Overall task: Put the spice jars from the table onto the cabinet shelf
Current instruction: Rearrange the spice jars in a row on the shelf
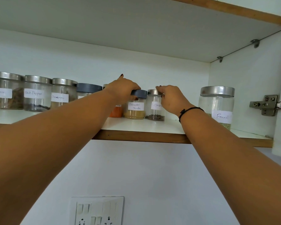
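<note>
Both my arms reach up to the white cabinet shelf (136, 125). My left hand (122, 90) grips the grey lid of the coriander powder jar (135, 110), which stands on the shelf. My right hand (170, 98) grips the steel lid of the cloves jar (154, 109) right beside it. An orange-filled jar (116, 112) stands just behind my left wrist, mostly hidden. A row of jars runs along the left: one with an unreadable label (6, 91), black pepper (36, 94), cinnamon (62, 93) and a grey-lidded jar (88, 89). The fennel jar (217, 106) stands at the right.
An upper shelf (136, 30) hangs close above the jars. The cabinet's side wall and a door hinge (268, 104) are at the right. The shelf has a wooden front edge (144, 137). A switch and socket panel (96, 210) sits on the wall below.
</note>
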Demonstrator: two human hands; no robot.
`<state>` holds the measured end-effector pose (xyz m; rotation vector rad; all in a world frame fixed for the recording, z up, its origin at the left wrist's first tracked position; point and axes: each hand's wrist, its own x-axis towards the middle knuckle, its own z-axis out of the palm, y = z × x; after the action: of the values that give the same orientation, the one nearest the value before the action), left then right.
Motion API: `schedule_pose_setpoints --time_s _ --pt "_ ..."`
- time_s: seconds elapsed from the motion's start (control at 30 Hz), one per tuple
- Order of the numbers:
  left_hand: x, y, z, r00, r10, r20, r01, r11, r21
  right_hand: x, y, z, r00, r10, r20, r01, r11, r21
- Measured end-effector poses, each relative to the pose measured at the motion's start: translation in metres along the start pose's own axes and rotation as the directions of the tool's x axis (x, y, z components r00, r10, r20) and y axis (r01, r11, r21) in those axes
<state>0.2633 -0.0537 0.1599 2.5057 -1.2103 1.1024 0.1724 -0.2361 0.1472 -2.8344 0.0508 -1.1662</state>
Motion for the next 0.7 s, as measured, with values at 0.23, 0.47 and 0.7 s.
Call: schedule_pose_setpoints --time_s 0.23,0.47,0.7 --pt "-0.0063 0.0001 0.0 1.0 -0.004 -0.013 0.004 1.0 0.001 -0.0026 -0.0006 -0.0017 0.996 0.003 0.085 -0.005 1.0 0.022" --pt "-0.0077 0.0075 -0.003 0.999 -0.027 -0.027 0.028 0.998 0.057 -0.0042 -0.0019 -0.0015 0.988 -0.035 0.149 0.03 0.999 0.038" --pt "-0.0074 0.0076 -0.0046 0.999 -0.046 -0.012 0.046 0.998 0.045 -0.0088 -0.0022 -0.0035 0.998 0.012 0.065 -0.013 1.0 0.025"
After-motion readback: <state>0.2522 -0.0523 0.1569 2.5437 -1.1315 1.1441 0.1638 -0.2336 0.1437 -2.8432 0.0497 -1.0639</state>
